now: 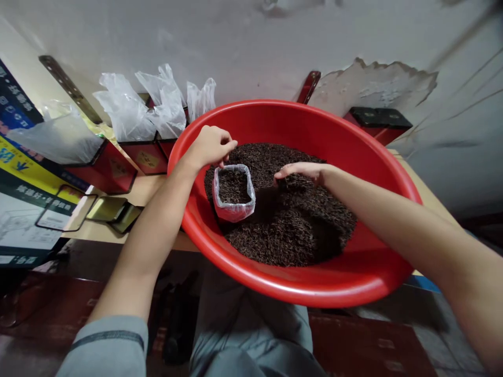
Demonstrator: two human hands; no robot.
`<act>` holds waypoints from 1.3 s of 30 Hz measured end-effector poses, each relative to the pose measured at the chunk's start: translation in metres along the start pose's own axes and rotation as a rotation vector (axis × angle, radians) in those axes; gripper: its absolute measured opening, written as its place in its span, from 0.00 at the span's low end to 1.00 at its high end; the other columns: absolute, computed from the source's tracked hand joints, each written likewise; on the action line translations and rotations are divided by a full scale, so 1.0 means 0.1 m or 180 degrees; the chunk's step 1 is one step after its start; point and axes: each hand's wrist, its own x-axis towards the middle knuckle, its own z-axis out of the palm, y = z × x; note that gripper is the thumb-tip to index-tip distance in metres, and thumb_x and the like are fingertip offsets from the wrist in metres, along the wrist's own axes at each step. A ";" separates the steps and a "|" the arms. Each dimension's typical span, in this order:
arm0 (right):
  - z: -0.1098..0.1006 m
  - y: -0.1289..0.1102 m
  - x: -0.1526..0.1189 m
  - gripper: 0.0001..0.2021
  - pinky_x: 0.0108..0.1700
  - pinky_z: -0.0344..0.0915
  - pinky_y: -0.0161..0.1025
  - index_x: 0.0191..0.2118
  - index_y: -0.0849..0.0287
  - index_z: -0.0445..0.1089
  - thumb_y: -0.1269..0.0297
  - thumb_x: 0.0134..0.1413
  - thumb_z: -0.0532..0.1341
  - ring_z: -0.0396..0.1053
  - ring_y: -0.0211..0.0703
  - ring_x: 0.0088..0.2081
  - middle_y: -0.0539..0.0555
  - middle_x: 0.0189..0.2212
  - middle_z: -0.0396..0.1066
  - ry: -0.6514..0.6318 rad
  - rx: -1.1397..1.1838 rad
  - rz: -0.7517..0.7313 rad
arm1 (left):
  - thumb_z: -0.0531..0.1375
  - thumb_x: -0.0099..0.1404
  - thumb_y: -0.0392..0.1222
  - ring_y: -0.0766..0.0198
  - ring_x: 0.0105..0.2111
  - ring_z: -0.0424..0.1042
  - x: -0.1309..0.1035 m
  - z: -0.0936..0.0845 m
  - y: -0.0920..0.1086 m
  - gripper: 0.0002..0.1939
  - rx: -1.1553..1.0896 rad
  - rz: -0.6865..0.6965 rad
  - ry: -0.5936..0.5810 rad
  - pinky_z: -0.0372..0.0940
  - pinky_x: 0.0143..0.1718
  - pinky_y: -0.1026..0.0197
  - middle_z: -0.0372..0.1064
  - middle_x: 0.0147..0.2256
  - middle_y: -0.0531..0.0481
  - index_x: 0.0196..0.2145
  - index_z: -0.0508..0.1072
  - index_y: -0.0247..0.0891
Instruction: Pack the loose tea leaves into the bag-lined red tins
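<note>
Grip, left hand [214, 144]: fingers curled together at back-left rim of the plastic-lined container [236, 212]; can't tell if liner is pinched. Container sits part-filled on dark dry strands [275, 243], left side of red basin [310, 131]. Right hand [302, 172]: cupped in the strands, thumb apart from fingers. Wooden surface [148, 187], left to right: red boxes [113, 170] with clear bags [126, 112], 2 gold-coloured pieces [106, 208] in front; basin; black-topped red boxes [379, 118]. Pale wall [243, 52] behind, peeling at right.
</note>
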 end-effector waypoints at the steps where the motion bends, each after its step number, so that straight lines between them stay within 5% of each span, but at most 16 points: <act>1: -0.04 -0.10 -0.02 0.22 0.49 0.76 0.53 0.36 0.55 0.80 0.40 0.56 0.61 0.80 0.58 0.46 0.60 0.41 0.82 -0.0273 0.0182 -0.0015 | 0.61 0.71 0.44 0.65 0.25 0.76 0.02 0.00 -0.03 0.12 -0.0020 -0.0039 0.0044 0.72 0.34 0.62 0.72 0.23 0.52 0.32 0.79 0.36; 3: -0.09 -0.32 -0.04 0.23 0.49 0.76 0.53 0.35 0.56 0.78 0.39 0.57 0.60 0.80 0.56 0.44 0.60 0.41 0.82 -0.0650 0.0450 -0.0098 | 0.60 0.71 0.42 0.66 0.24 0.75 0.05 -0.01 -0.08 0.13 -0.0023 -0.0139 0.0116 0.71 0.33 0.62 0.72 0.23 0.51 0.31 0.78 0.36; 11: 0.09 -1.20 0.13 0.18 0.37 0.79 0.46 0.35 0.53 0.77 0.43 0.52 0.71 0.79 0.51 0.35 0.53 0.30 0.79 -0.0785 0.0555 -0.0493 | 0.58 0.70 0.40 0.65 0.25 0.76 0.12 -0.03 -0.26 0.12 0.0048 -0.0475 0.0390 0.71 0.32 0.64 0.71 0.23 0.50 0.30 0.77 0.35; 19: 0.07 -1.43 -0.02 0.21 0.39 0.78 0.41 0.36 0.55 0.79 0.40 0.57 0.67 0.79 0.50 0.41 0.54 0.34 0.79 -0.0571 0.0352 -0.0827 | 0.57 0.70 0.38 0.65 0.23 0.75 0.12 -0.04 -0.27 0.14 0.0088 -0.0538 0.0429 0.70 0.31 0.64 0.70 0.22 0.50 0.28 0.76 0.34; 24: -0.13 -1.19 -0.29 0.31 0.46 0.75 0.41 0.57 0.59 0.75 0.40 0.72 0.47 0.77 0.50 0.50 0.62 0.52 0.78 -0.0598 0.0565 -0.0986 | 0.57 0.71 0.40 0.66 0.23 0.74 0.10 -0.02 -0.23 0.13 0.0114 -0.0266 0.0286 0.71 0.33 0.63 0.70 0.22 0.51 0.31 0.78 0.34; 28: -0.20 -0.56 -0.30 0.34 0.51 0.74 0.44 0.68 0.55 0.65 0.43 0.74 0.36 0.75 0.51 0.55 0.63 0.60 0.73 -0.0432 0.0101 -0.0567 | 0.61 0.68 0.40 0.68 0.23 0.73 -0.02 -0.01 -0.04 0.08 0.0296 0.0193 -0.0085 0.71 0.38 0.62 0.72 0.23 0.54 0.34 0.80 0.37; 31: -0.11 -0.01 -0.15 0.30 0.57 0.73 0.50 0.67 0.49 0.67 0.42 0.71 0.44 0.71 0.55 0.62 0.57 0.63 0.71 -0.0401 -0.0780 -0.0107 | 0.63 0.67 0.43 0.67 0.24 0.73 -0.12 -0.01 0.12 0.10 0.0487 0.0468 -0.0519 0.70 0.39 0.62 0.72 0.21 0.54 0.30 0.80 0.37; 33: 0.02 0.24 -0.03 0.31 0.65 0.66 0.49 0.65 0.55 0.70 0.42 0.70 0.47 0.66 0.56 0.66 0.60 0.66 0.67 -0.0254 -0.1311 -0.0016 | 0.61 0.69 0.47 0.66 0.24 0.74 -0.18 0.01 0.22 0.15 0.0526 0.0375 -0.0859 0.70 0.38 0.62 0.73 0.21 0.53 0.28 0.80 0.37; 37: 0.28 0.34 0.12 0.37 0.65 0.63 0.50 0.58 0.65 0.74 0.41 0.71 0.40 0.70 0.60 0.62 0.70 0.61 0.70 0.0157 -0.1785 0.0167 | 0.57 0.72 0.52 0.64 0.24 0.75 -0.24 0.08 0.35 0.21 0.0649 -0.0215 -0.1781 0.69 0.33 0.63 0.75 0.22 0.51 0.27 0.80 0.38; 39: 0.35 0.27 0.13 0.38 0.63 0.65 0.49 0.56 0.65 0.75 0.40 0.71 0.40 0.72 0.60 0.59 0.70 0.58 0.73 0.0167 -0.1706 0.0154 | 0.57 0.72 0.51 0.65 0.24 0.76 -0.25 0.12 0.40 0.22 0.0904 -0.0279 -0.1820 0.68 0.32 0.65 0.77 0.23 0.51 0.26 0.80 0.37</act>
